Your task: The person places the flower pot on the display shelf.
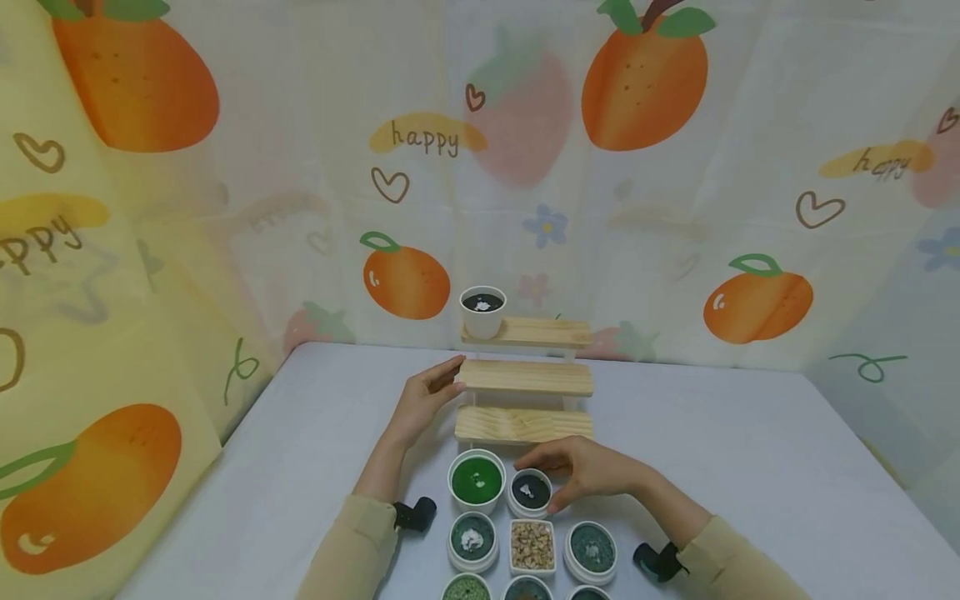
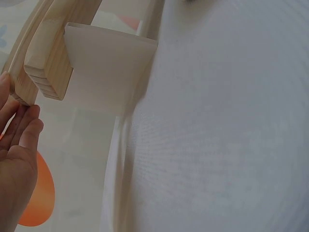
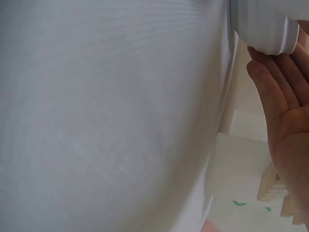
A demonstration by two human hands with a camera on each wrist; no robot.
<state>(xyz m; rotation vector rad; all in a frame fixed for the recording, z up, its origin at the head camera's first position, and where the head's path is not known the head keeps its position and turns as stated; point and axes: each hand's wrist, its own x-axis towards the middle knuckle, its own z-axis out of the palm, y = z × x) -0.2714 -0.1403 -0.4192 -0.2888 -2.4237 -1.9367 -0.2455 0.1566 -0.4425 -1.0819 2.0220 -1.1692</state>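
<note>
As the left hand (image 1: 423, 402) gripped the left side of the wooden rack (image 1: 525, 377), the right hand (image 1: 592, 471), fingers curved partway, held a dark-filled cup (image 1: 530, 492) just before the rack's lowest shelf (image 1: 523, 425).

In front of me, the pale fruit-printed cloth backdrop (image 1: 330, 75) carries the handwritten-style brown word "happy" (image 1: 426, 137) on a smeared yellow-orange patch (image 1: 378, 140). Farther to my right, "happy" (image 1: 883, 162) stands again on a like-coloured patch. On the yellowish fruit-printed cloth panel (image 1: 105, 333) to my left, I read only "ppy" (image 1: 45, 242), cut off by the view's edge. Some faint lettering (image 1: 277, 212) between is too pale to read.
</note>
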